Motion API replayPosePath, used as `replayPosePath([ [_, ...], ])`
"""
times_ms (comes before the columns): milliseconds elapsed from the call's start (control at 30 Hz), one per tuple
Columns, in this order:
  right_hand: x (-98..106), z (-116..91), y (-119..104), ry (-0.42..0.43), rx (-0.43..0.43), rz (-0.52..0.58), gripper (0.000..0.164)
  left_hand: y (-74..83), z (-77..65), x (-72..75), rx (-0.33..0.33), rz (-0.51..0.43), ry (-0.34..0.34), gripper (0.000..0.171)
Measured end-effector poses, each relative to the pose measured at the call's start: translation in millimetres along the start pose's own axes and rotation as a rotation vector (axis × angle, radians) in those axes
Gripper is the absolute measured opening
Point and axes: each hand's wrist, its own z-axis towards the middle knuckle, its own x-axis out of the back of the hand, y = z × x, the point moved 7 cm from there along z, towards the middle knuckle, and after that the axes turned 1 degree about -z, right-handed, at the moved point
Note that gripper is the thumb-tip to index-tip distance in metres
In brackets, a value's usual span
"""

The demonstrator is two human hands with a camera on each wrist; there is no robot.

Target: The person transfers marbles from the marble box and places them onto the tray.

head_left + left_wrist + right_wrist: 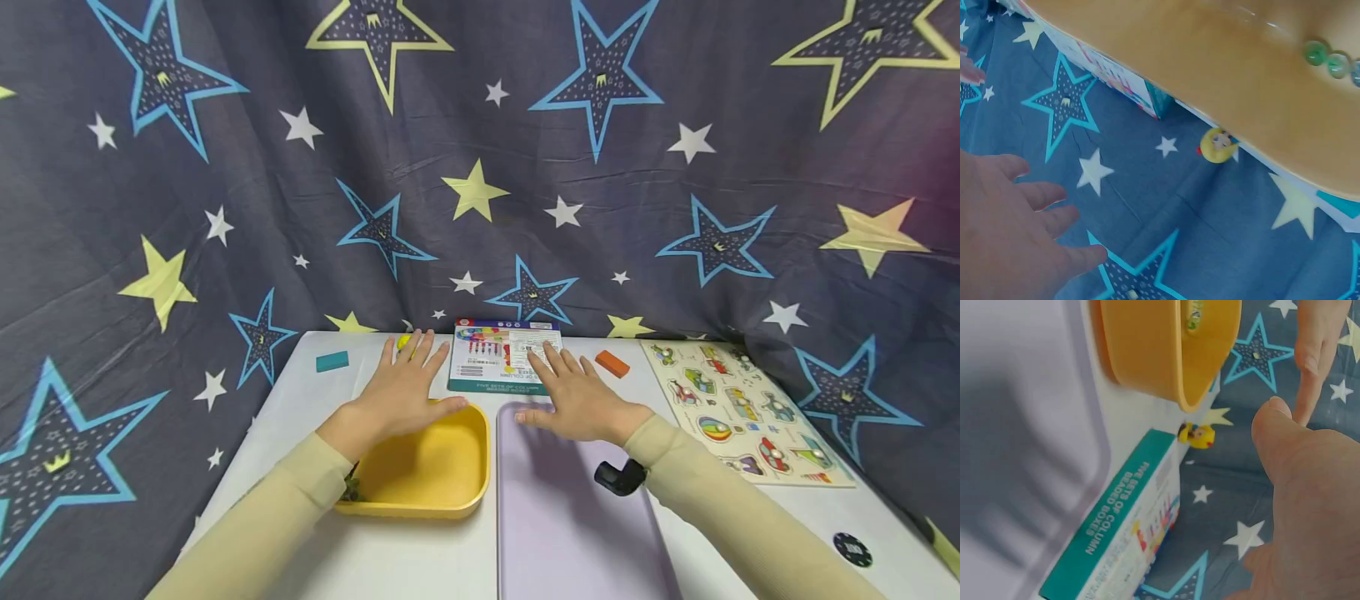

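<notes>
My left hand (401, 392) is held over the far left part of a yellow bin (420, 467), its fingers spread and straight, holding nothing. My right hand (573, 396) hovers palm down above the far end of a lilac tray (577, 508), fingers spread and nothing held. Several green and clear marbles (1337, 65) lie in the bin in the left wrist view. Beyond the hands lies a flat bead-set box (498, 358) with a teal side. A small yellow figure (1196, 435) stands near that box, partly hidden by my left hand in the head view.
A teal block (332, 361) lies at the back left, and an orange block (612, 363) right of the box. On the right rest a wooden picture puzzle board (738, 408) and a round black chip (852, 549). A star-patterned curtain (480, 125) hangs behind the white table (405, 558).
</notes>
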Motion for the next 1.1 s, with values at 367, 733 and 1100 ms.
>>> replayPosePath([
  [367, -3, -4, -27, 0.269, 0.098, 0.183, 0.052, -70.3, -47.7, 1.2, 0.226, -0.36, -0.055, 0.06],
  [733, -42, 16, -109, 0.131, 0.174, 0.631, 0.028, -132.7, -120.9, -47.1, 0.376, -0.883, -0.115, 0.07],
  [1100, -98, 53, -170, -0.151, 0.016, 1.064, 0.021, -130.2, -128.0, -107.0, 0.556, -1.087, -0.093, 0.067],
])
